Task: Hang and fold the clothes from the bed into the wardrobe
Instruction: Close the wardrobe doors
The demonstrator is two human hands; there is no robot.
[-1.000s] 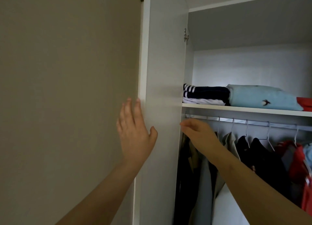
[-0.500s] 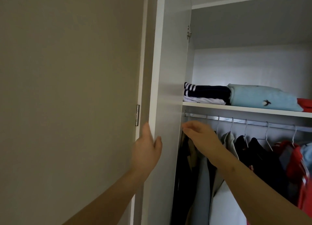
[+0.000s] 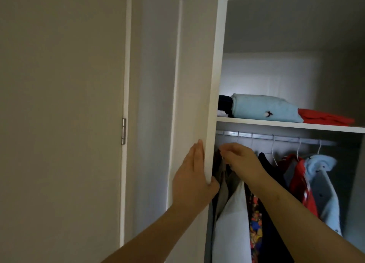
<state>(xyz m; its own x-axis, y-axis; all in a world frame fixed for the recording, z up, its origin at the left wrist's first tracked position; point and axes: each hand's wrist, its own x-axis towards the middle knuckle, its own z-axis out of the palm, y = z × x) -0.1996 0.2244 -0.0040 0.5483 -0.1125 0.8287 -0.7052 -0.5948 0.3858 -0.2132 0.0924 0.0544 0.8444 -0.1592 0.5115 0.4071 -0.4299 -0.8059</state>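
The white wardrobe door [image 3: 214, 85] stands edge-on in the middle of the head view. My left hand [image 3: 194, 181] holds its edge, fingers flat on the outer face and thumb hooked round the inner side. My right hand [image 3: 243, 160] reaches inside just under the rail [image 3: 284, 139], its fingertips curled and pinching the top of a dark brown hanging garment [image 3: 222, 176] at the rail's left end. Beside it hang a white garment [image 3: 231, 223], a black one [image 3: 266, 164], a red one [image 3: 300, 180] and a light blue one [image 3: 324, 183].
The shelf [image 3: 286, 124] above the rail carries a folded navy item [image 3: 224, 103], a folded light blue top [image 3: 262, 108] and a folded red item [image 3: 324, 118]. A second door with a metal hinge [image 3: 123, 131] fills the left. The bed is out of view.
The door has swung toward the wardrobe opening, now covering most of the navy stack. My left hand shifted from the door's outer face to gripping its edge. My right hand's fingers have curled onto the dark garment.
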